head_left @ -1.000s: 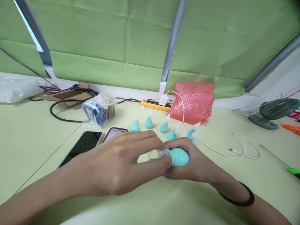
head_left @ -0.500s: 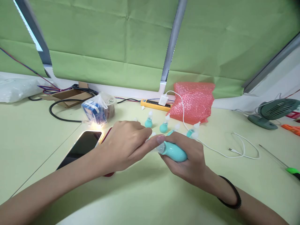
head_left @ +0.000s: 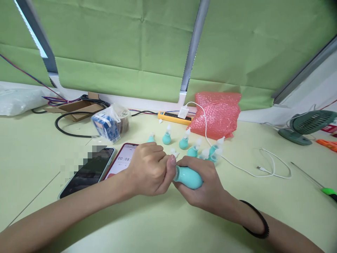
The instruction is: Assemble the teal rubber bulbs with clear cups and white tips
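My right hand [head_left: 202, 182] is wrapped around the teal bulb of a nasal aspirator [head_left: 190, 178], its rounded end facing me. My left hand [head_left: 151, 168] is closed in a fist over the aspirator's nozzle end, the thumb lying at the neck of the bulb. The nozzle itself is hidden inside that fist. Just beyond my hands stand several other teal nasal aspirators [head_left: 183, 143] with clear tips, some bunched together on the right. A small loose clear piece [head_left: 174, 153] lies near my left knuckles.
Left of my hands lie a dark phone [head_left: 92, 172] and a red-edged phone [head_left: 123, 158] showing a timer. Behind are a bagged blue package [head_left: 106, 126], a yellow power strip [head_left: 173, 118] and red bubble wrap [head_left: 216, 116]. A white cable [head_left: 247, 172], screwdriver [head_left: 308, 175] and green fan [head_left: 302, 126] are on the right.
My left fingers have curled into a fist around the nozzle, hiding it. My right hand and the bulb have shifted slightly left and down, uncovering more aspirators and the timer phone.
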`<state>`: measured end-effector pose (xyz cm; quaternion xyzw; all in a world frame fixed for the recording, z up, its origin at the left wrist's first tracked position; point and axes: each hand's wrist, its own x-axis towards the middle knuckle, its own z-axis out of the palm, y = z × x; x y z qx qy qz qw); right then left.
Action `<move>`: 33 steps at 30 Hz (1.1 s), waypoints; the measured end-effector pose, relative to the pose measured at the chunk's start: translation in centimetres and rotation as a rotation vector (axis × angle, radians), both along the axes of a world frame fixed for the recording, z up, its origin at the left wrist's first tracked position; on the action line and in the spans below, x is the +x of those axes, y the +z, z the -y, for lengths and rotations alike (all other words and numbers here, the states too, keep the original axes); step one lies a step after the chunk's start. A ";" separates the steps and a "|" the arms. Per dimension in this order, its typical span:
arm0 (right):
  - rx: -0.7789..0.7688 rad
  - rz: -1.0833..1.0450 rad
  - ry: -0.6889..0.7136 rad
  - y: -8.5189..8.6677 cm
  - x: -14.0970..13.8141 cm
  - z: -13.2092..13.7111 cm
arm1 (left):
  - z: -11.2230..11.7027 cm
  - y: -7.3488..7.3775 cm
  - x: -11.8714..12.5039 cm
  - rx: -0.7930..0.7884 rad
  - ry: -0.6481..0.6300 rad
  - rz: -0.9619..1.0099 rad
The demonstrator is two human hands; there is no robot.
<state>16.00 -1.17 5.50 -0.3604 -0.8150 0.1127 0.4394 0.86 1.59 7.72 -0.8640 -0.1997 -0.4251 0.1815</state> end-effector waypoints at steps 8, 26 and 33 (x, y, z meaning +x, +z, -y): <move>-0.370 0.011 0.086 1.2 0.0 0.6 | 0.3 0.3 0.1 0.086 -0.039 -0.064; -0.824 -0.041 0.218 1.6 -0.1 0.6 | -0.3 -0.9 0.3 0.051 -0.199 0.023; -0.817 -0.003 0.224 2.4 0.3 0.2 | -0.2 0.0 -0.1 0.071 -0.039 -0.092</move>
